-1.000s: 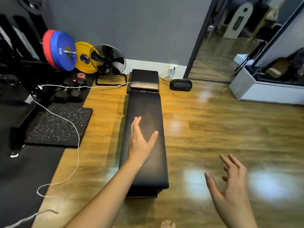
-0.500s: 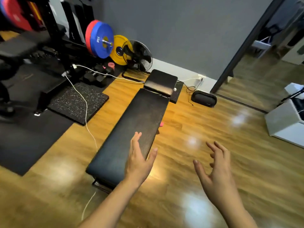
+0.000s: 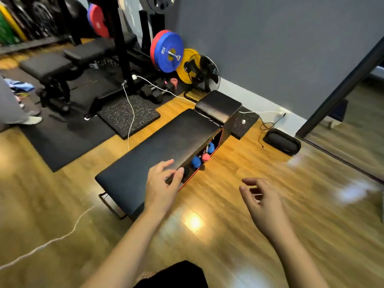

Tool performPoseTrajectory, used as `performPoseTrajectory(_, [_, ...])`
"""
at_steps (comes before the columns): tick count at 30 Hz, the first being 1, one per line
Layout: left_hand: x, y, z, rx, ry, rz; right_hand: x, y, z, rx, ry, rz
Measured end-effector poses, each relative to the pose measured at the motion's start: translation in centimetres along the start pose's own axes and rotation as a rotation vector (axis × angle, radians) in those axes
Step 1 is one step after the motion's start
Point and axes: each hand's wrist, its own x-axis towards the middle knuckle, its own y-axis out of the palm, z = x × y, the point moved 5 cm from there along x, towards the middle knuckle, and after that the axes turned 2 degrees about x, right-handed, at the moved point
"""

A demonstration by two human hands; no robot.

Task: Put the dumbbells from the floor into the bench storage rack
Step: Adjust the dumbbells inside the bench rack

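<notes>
A long black padded bench [image 3: 158, 154] runs diagonally across the wooden floor. Under its right side the storage rack [image 3: 204, 154] shows, with blue dumbbells [image 3: 196, 161] and a pink dumbbell [image 3: 206, 156] inside it. Dark hex dumbbells [image 3: 152, 93] lie on the black mat near the far wall, with a pink one [image 3: 174, 81] beside them. My left hand [image 3: 163, 183] hovers at the bench's right edge, fingers loosely spread, holding nothing. My right hand [image 3: 260, 199] floats over the bare floor to the right of the bench, fingers curled apart and empty.
A squat rack with a second bench [image 3: 68, 59] and colored plates [image 3: 166, 51] stands at the back left. A fan [image 3: 204, 72] sits by the wall. White cables [image 3: 129, 113] cross the floor. A black speaker [image 3: 281, 142] lies right of the bench. A person's leg [image 3: 12, 104] is at far left.
The view has swung round to the right side of the bench, so the rack with dumbbells under it now shows. Both hands stay empty; the left one has come to the bench's edge.
</notes>
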Motion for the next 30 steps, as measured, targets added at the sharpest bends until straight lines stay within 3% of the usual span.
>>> performPoseTrajectory(10, [0.3,10.4,-5.8,-0.010,-0.078,-0.119,9.8,-3.0,-5.8,-0.064,-0.124,0.254])
performPoseTrajectory(22, [14.1,26.2,-4.5,-0.108,-0.419,-0.205,32.5,-1.2,-11.3,-0.216,-0.240,0.589])
performPoseTrajectory(30, [24.0,35.4,-2.6,-0.191,-0.575,-0.149,47.2,3.8,-16.7,-0.050,-0.183,0.670])
